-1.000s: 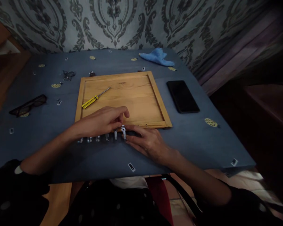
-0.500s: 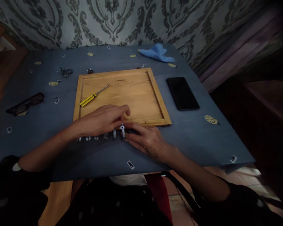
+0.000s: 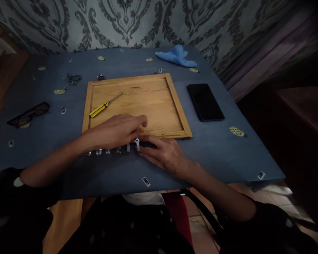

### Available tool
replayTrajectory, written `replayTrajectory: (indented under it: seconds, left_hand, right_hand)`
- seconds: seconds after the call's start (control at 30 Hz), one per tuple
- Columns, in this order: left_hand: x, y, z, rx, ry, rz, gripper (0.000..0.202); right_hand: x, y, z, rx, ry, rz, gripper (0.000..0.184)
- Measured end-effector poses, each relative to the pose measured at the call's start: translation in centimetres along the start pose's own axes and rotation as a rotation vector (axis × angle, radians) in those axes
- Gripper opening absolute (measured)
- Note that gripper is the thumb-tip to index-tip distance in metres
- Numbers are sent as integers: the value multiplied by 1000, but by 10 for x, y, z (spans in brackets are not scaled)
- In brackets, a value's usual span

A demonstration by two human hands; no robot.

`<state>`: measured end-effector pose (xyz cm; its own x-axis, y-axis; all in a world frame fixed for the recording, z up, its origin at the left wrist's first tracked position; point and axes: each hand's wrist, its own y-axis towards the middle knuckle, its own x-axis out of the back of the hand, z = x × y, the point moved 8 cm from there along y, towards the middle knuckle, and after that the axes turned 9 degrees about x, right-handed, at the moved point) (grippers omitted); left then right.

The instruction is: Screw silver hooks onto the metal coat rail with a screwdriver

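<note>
A dark strip with a row of several small metal hooks (image 3: pixel 108 151) lies on the blue table just in front of a square wooden tray (image 3: pixel 180 106). My left hand (image 3: pixel 113 132) rests over the strip, its fingertips pinched on the rightmost hook (image 3: pixel 137 144). My right hand (image 3: pixel 164 155) lies flat on the table, its fingers pressing the strip's right end beside that hook. A yellow-handled screwdriver (image 3: pixel 103 106) lies inside the tray at its left.
A black phone (image 3: pixel 205 102) lies right of the tray. A blue cloth (image 3: pixel 177 56) sits at the far edge. Dark glasses (image 3: pixel 29 114) lie at the left. Small metal parts (image 3: pixel 72 79) and stickers dot the table (image 3: pixel 228 151). A patterned wall stands behind.
Both hands have stayed on the hook strip with only slight finger movement. The view has shifted a little, so everything sits slightly higher in the picture.
</note>
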<state>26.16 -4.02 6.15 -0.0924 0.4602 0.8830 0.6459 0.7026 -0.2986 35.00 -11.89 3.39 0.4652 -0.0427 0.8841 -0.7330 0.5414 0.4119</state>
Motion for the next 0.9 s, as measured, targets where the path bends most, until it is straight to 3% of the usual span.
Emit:
replayTrajectory:
  seconds: [0.33,0.57,0.73,0.9]
  left_hand:
    - [4,-6,5,20,-52,-17,23]
    - [13,-33,14,39,-151,-218,26]
    - [1,-48,5,-61,-180,-225,34]
    - [-8,-49,2,-45,-88,-205,55]
  right_hand:
    - [0,0,0,-10,30,2,29]
    - [3,0,1,8,-5,-20,34]
    - [2,1,1,2,40,-20,31]
    - [3,1,1,4,50,-18,31]
